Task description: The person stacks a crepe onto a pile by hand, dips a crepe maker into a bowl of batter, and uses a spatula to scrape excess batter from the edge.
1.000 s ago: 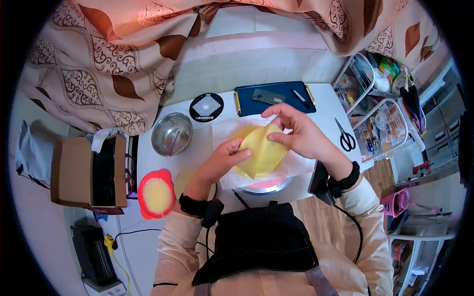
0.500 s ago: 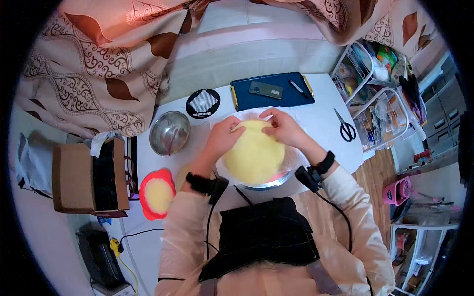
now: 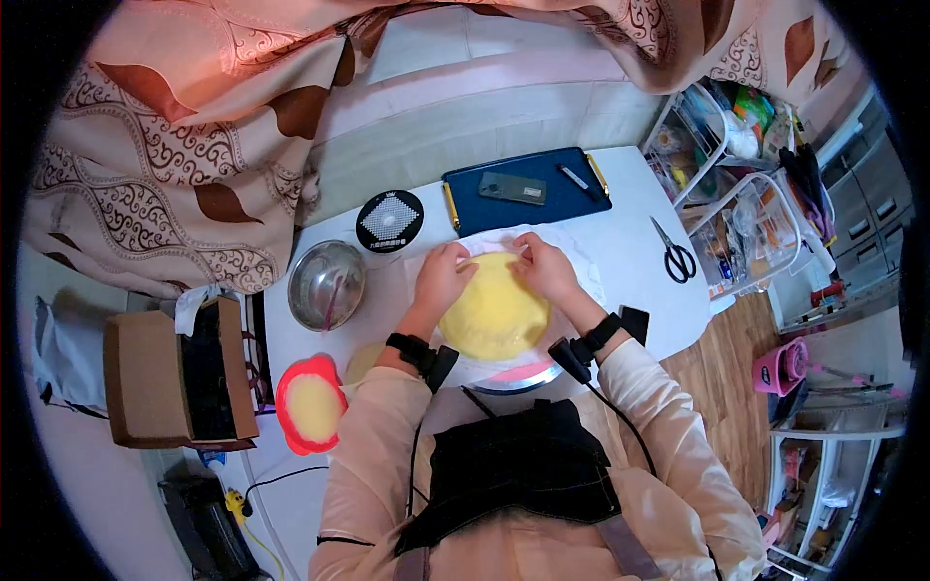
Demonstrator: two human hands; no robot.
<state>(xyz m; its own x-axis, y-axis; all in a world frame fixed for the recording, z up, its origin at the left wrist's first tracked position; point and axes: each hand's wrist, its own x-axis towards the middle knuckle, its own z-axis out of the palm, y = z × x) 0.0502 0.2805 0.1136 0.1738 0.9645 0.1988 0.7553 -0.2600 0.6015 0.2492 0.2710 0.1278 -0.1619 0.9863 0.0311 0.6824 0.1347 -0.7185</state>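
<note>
A soft, round yellow sheet (image 3: pixel 494 310), like a thin layer of dough or cake, lies in front of me over white paper or film (image 3: pixel 581 276). At its far left edge my left hand (image 3: pixel 443 278) is closed, thumb and fingers pinching the rim. My right hand (image 3: pixel 548 269) pinches the far right edge in the same way. Under the sheet's near side shows the silver rim of a round metal base (image 3: pixel 513 384) with something pink on it. The sheet's surface looks slightly uneven near its lower part.
Left of the sheet stand a steel bowl (image 3: pixel 308 281) with a utensil in it and a red mould (image 3: pixel 288 392) holding a pale yellow layer. A black patterned disc (image 3: pixel 389 221), a blue tray (image 3: pixel 465 208) with a phone, and scissors (image 3: pixel 673 254) lie farther back.
The yellow sheet has come down toward the base and lies flatter, its near part now bumpy. Both hands stay at its far edge. The camera view has shifted slightly.
</note>
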